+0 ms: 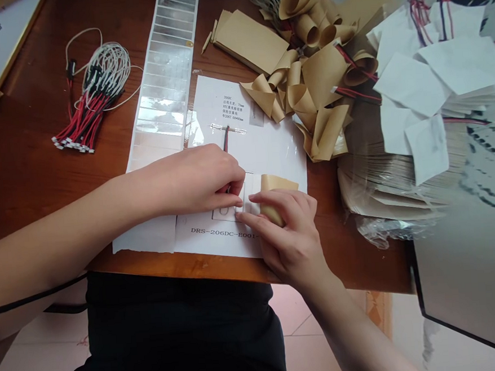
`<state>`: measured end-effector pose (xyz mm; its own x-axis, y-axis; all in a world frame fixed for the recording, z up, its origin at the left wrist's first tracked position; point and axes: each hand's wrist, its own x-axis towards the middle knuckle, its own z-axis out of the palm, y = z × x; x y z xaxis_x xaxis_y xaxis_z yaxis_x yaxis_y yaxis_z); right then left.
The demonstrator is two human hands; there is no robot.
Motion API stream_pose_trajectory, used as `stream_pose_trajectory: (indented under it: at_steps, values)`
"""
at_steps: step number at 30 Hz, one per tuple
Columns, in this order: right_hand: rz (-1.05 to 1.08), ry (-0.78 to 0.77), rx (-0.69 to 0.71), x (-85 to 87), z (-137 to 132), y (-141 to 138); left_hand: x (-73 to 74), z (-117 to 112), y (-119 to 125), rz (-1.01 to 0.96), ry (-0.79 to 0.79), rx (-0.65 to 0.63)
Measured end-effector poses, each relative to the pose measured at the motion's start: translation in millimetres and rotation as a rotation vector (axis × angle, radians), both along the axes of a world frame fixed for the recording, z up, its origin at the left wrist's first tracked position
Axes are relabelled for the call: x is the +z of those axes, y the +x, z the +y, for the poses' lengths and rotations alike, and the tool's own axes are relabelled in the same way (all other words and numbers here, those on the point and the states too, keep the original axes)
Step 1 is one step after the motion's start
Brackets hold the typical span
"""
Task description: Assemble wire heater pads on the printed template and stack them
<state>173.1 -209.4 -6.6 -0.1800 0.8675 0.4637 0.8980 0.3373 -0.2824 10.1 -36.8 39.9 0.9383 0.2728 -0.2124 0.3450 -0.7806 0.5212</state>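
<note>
Two hands work close together, almost touching, over a printed white sheet (249,151) on a wooden tabletop (38,172). We see the left hand (192,181) curled down from the left, its fingertips (233,187) closed over a red-and-black wire (226,139). The wire runs up from under them to a narrow silvery strip (226,128) lying on the sheet. The right hand (289,239) comes in from the lower right, with its fingers wrapped around a tan paper strip (272,206). That strip sits just beside the left fingertips and stands partly raised from the sheet. Under both hands, we can make out a small rectangular outline (224,211), though the fingers hide part of it.

Left of the sheet lies a long backing strip with rows of shiny rectangles (164,84). Further left, we find a bundle of red-and-black wires (93,97) with white connectors. Curled tan paper pieces (307,74) are heaped beyond the sheet, and white paper squares (410,83) sit to the right on a stack of tan sheets (379,190).
</note>
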Motion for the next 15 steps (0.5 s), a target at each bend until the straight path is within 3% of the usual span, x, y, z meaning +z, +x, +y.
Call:
stream_pose_trajectory:
  at_steps: [15]
  values:
    - [0.001, -0.025, -0.002, -1.6, -0.1, 0.3, -2.7, -6.3, 2.6, -0.035, 0.128, 0.126]
